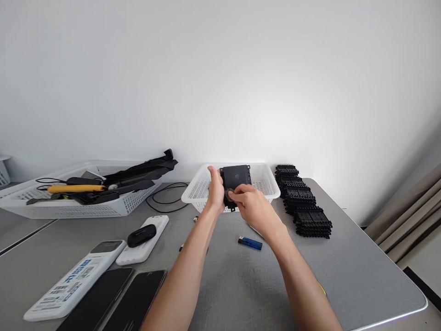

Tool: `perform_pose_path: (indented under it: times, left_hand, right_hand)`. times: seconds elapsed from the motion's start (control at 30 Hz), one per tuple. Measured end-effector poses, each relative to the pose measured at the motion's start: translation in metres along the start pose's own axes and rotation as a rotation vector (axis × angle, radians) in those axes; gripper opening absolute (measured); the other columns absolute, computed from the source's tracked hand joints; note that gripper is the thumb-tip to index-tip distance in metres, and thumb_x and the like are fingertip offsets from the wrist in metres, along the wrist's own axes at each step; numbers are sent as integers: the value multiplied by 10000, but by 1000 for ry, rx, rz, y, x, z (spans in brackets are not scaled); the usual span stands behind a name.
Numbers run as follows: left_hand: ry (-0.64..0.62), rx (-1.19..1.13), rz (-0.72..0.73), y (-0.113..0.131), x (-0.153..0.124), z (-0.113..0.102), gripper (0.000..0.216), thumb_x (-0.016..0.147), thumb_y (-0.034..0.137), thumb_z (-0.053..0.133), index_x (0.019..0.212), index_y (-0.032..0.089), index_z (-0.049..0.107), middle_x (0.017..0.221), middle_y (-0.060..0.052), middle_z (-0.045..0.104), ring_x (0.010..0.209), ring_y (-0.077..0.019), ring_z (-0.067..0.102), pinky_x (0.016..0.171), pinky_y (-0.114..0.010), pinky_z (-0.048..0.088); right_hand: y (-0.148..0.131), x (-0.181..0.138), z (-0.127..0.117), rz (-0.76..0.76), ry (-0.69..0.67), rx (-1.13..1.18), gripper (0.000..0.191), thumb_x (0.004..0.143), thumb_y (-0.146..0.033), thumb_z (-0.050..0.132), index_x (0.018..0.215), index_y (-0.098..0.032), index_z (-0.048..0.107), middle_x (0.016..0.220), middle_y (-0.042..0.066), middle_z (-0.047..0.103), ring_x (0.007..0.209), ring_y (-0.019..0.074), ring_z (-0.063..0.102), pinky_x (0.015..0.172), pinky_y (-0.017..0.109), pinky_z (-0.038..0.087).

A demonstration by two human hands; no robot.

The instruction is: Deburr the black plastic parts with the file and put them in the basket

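Hands work together above the far middle of the grey table [344, 271], both closed on one black module [237, 177]. Our left hand [215, 191] clamps the module's left edge, thumb in front. Our right hand [255, 207] comes in from the right, its fingertips [236, 195] pinched on the module's lower front; we cannot tell what lies under them. We hold the module upright and clear of the table, flat face toward us, in front of the small white basket [267, 181].

Stacks of black ridged parts [305, 204] stand in a row just right of that basket. A blue lighter [250, 242] lies on the table below the right hand. At left, a larger white basket [103, 209] holds black tools and a yellow-handled tool [76, 188]. A black cable [165, 197] loops on the table between the two baskets. Nearer us lie a white slab [155, 227] with a black oval case [141, 235] resting on it, a white device with blue print [69, 285], and two dark phones [138, 294] face up, side by side.
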State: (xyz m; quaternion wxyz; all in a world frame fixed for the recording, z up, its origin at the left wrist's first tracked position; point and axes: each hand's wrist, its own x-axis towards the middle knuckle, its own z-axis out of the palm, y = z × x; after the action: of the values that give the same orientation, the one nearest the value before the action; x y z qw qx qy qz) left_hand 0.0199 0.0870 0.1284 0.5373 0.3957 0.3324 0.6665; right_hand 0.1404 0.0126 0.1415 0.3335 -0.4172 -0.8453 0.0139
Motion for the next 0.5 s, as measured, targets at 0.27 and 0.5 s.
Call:
perform_pose_path:
  times: [0.27, 0.5]
  left_hand:
    - [31, -49, -6, 6, 10, -16, 768, 773, 843, 361, 1104, 212, 647, 1022, -110, 731, 1049, -270, 677, 836, -362, 568]
    - [-79, -8, 97, 1, 3, -8, 808, 759, 862, 337, 1133, 213, 639, 1145, -111, 708, 1197, -279, 607, 955, -367, 521]
  right_hand:
    - [0, -6, -4, -95, -192, 192, 325, 893, -28, 507, 967, -196, 775, 901, 57, 684, 799, 158, 636, 699, 266, 461]
    - [0, -6, -24, 70, 476, 409, 299, 909, -173, 551, 1139, -246, 726, 1031, 54, 693, 868, 162, 646, 748, 296, 526]
